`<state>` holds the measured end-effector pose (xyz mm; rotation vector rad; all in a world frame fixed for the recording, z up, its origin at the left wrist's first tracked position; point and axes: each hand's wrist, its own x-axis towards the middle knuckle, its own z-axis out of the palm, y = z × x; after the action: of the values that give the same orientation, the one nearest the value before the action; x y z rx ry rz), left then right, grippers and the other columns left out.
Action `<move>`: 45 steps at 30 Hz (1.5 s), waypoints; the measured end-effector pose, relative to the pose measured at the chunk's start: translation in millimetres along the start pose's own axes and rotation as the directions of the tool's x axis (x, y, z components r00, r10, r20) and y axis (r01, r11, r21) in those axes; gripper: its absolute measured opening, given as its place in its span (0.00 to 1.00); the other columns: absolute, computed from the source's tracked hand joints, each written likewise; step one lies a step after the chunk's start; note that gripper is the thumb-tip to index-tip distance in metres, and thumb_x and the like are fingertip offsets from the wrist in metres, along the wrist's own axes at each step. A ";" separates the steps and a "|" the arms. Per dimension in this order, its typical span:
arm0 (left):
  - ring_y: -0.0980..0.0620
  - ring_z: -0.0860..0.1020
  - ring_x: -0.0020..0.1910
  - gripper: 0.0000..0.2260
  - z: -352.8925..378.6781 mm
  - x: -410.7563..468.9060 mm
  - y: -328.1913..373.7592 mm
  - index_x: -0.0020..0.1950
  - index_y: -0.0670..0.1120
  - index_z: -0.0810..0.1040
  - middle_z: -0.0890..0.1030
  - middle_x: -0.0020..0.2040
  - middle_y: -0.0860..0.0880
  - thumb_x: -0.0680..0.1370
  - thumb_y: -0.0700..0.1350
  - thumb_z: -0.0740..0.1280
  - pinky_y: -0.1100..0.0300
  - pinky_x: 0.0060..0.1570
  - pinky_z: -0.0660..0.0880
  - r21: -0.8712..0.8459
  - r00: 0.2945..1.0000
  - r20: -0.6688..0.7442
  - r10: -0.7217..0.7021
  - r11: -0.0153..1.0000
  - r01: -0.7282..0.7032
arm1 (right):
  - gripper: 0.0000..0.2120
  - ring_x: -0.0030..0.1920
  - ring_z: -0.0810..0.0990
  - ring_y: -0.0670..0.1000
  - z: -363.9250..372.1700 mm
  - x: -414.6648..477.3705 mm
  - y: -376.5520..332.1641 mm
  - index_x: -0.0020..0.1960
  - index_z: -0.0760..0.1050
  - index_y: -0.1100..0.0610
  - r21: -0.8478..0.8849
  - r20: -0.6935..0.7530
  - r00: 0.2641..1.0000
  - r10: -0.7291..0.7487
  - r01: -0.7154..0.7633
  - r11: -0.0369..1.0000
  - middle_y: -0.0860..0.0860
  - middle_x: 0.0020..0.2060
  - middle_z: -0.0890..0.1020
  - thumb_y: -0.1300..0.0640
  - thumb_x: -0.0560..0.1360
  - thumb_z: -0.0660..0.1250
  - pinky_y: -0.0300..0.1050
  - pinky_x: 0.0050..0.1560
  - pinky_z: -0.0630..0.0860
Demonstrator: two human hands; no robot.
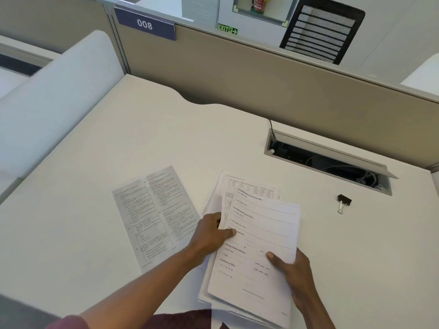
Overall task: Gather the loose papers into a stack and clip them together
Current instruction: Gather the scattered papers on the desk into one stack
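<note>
A loose stack of printed papers (259, 236) sits at the desk's near edge, its sheets fanned and uneven. My left hand (211, 233) grips the stack's left edge, thumb on the top sheet. My right hand (292, 269) holds the stack's lower right side, thumb pressed on top. One separate printed sheet (154, 214) with two columns of text lies flat on the desk to the left, partly under my left wrist. A black binder clip (343, 202) with silver handles rests on the desk to the right, apart from both hands.
The white desk (118, 143) is bounded by a beige partition (237, 74) at the back. An open cable tray (327, 160) is set into the desk at the back right. A white divider (52, 98) stands on the left. A black mesh chair (323, 32) shows beyond the partition.
</note>
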<state>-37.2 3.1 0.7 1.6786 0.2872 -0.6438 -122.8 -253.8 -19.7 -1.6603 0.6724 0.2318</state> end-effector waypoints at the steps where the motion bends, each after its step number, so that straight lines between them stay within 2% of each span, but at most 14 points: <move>1: 0.57 0.88 0.55 0.15 0.3 -3.4 1.1 0.69 0.50 0.84 0.88 0.63 0.57 0.82 0.44 0.76 0.65 0.50 0.84 0.058 0.999 -0.032 0.044 0.997 -0.042 | 0.25 0.49 0.91 0.47 1.8 0.5 -2.0 0.62 0.84 0.52 -0.014 -0.002 1.000 -0.015 0.015 1.000 0.46 0.53 0.92 0.55 0.68 0.87 0.39 0.41 0.86; 4: 0.58 0.86 0.54 0.13 -1.9 -15.3 1.1 0.69 0.52 0.79 0.85 0.62 0.61 0.85 0.47 0.72 0.65 0.46 0.85 0.162 0.980 -0.101 0.170 0.975 -0.152 | 0.23 0.51 0.89 0.40 8.9 1.1 -15.5 0.62 0.81 0.46 -0.076 0.014 0.997 -0.081 0.082 0.994 0.41 0.55 0.90 0.53 0.71 0.85 0.34 0.42 0.84; 10: 0.48 0.91 0.54 0.11 -42.9 -41.6 -13.9 0.59 0.54 0.89 0.91 0.57 0.50 0.78 0.44 0.80 0.52 0.51 0.88 -0.319 0.992 -0.103 0.067 0.943 -0.097 | 0.30 0.60 0.87 0.41 37.6 5.0 -46.5 0.70 0.79 0.46 -0.135 0.189 0.951 -0.245 0.273 0.953 0.36 0.61 0.87 0.48 0.69 0.82 0.44 0.59 0.83; 16: 0.42 0.89 0.61 0.14 -110.2 -63.6 -47.0 0.61 0.50 0.90 0.90 0.61 0.44 0.76 0.48 0.81 0.49 0.57 0.87 -0.350 0.993 -0.053 0.109 0.929 -0.120 | 0.32 0.65 0.86 0.45 85.4 8.6 -77.8 0.72 0.77 0.40 -0.119 0.481 0.850 -0.215 0.306 0.945 0.40 0.66 0.86 0.41 0.71 0.83 0.48 0.63 0.85; 18: 0.42 0.90 0.59 0.15 -130.1 -72.4 -56.0 0.60 0.52 0.90 0.90 0.60 0.45 0.74 0.50 0.81 0.51 0.55 0.88 -0.317 0.984 -0.134 0.122 0.935 -0.159 | 0.30 0.67 0.85 0.47 106.1 9.4 -88.7 0.73 0.78 0.43 -0.055 0.530 0.812 -0.245 0.321 0.945 0.47 0.68 0.86 0.31 0.74 0.74 0.46 0.65 0.83; 21: 0.42 0.90 0.56 0.13 -159.6 -86.0 -71.7 0.60 0.52 0.90 0.91 0.58 0.44 0.75 0.49 0.79 0.52 0.51 0.88 -0.288 0.973 -0.198 0.117 0.942 -0.172 | 0.35 0.51 0.85 0.57 138.8 18.8 -100.6 0.59 0.85 0.47 0.090 0.392 0.913 -0.116 0.087 0.992 0.68 0.58 0.85 0.21 0.76 0.56 0.51 0.51 0.82; 23: 0.41 0.90 0.56 0.17 -174.2 -96.6 -83.6 0.60 0.51 0.90 0.91 0.58 0.44 0.72 0.53 0.81 0.51 0.50 0.88 -0.284 0.969 -0.227 0.102 0.944 -0.166 | 0.33 0.43 0.84 0.57 156.7 30.8 -101.7 0.57 0.86 0.53 0.062 0.308 0.948 -0.075 0.058 0.996 0.64 0.48 0.89 0.29 0.84 0.53 0.45 0.40 0.82; 25: 0.42 0.90 0.56 0.21 -183.4 -106.2 -94.3 0.60 0.51 0.90 0.91 0.57 0.44 0.69 0.56 0.82 0.52 0.50 0.88 -0.292 0.963 -0.256 0.083 0.943 -0.159 | 0.15 0.41 0.85 0.53 172.1 38.9 -102.8 0.54 0.86 0.56 -0.113 0.253 0.957 -0.141 0.174 0.978 0.55 0.44 0.90 0.50 0.88 0.63 0.40 0.37 0.81; 27: 0.42 0.90 0.56 0.22 -188.0 -112.8 -104.5 0.60 0.52 0.90 0.91 0.58 0.44 0.68 0.56 0.82 0.54 0.50 0.88 -0.317 0.954 -0.293 0.064 0.935 -0.160 | 0.06 0.44 0.85 0.48 186.6 45.2 -105.8 0.52 0.86 0.54 -0.321 0.245 0.937 -0.249 0.321 0.891 0.47 0.44 0.89 0.62 0.81 0.71 0.41 0.45 0.81; 30: 0.42 0.90 0.55 0.19 -189.2 -120.7 -114.7 0.58 0.53 0.90 0.91 0.57 0.43 0.68 0.53 0.83 0.52 0.51 0.88 -0.344 0.935 -0.352 0.028 0.926 -0.157 | 0.19 0.62 0.82 0.52 213.4 44.5 -111.1 0.68 0.80 0.57 -0.593 0.320 0.891 -0.322 0.453 0.665 0.51 0.61 0.82 0.65 0.78 0.71 0.52 0.61 0.79; 32: 0.42 0.90 0.54 0.15 -186.4 -123.2 -118.8 0.55 0.53 0.90 0.91 0.55 0.43 0.69 0.49 0.82 0.52 0.49 0.89 -0.364 0.924 -0.383 0.018 0.916 -0.168 | 0.25 0.68 0.75 0.54 231.4 43.2 -109.6 0.74 0.74 0.56 -0.746 0.398 0.867 -0.300 0.496 0.444 0.52 0.67 0.76 0.64 0.78 0.72 0.52 0.63 0.78; 36: 0.44 0.90 0.54 0.14 -183.2 -125.6 -119.7 0.53 0.50 0.92 0.91 0.55 0.41 0.70 0.38 0.84 0.56 0.48 0.88 -0.430 0.913 -0.407 0.021 0.877 -0.212 | 0.13 0.66 0.73 0.57 261.6 37.6 -105.5 0.67 0.72 0.58 -0.879 0.411 0.858 -0.307 0.463 0.117 0.57 0.65 0.73 0.65 0.83 0.64 0.48 0.63 0.76; 42: 0.42 0.88 0.57 0.15 -187.3 -128.8 -123.5 0.57 0.42 0.89 0.90 0.57 0.39 0.71 0.35 0.75 0.53 0.55 0.88 -0.501 0.900 -0.435 0.012 0.828 -0.253 | 0.15 0.63 0.74 0.59 280.5 34.2 -102.5 0.67 0.69 0.60 -0.904 0.306 0.921 -0.240 0.360 0.229 0.61 0.65 0.72 0.60 0.83 0.69 0.50 0.59 0.82; 45: 0.41 0.88 0.58 0.14 -192.6 -130.3 -125.7 0.55 0.43 0.90 0.89 0.58 0.37 0.71 0.34 0.75 0.55 0.54 0.88 -0.529 0.914 -0.406 0.013 0.812 -0.247 | 0.22 0.61 0.79 0.63 277.2 36.3 -104.4 0.68 0.68 0.61 -0.844 0.266 0.950 -0.162 0.311 0.437 0.62 0.64 0.76 0.57 0.80 0.73 0.57 0.63 0.82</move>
<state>-160.2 236.7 -12.4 1.2043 0.5800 -0.0814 23.6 6.0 -10.0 -2.6995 0.1382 0.5645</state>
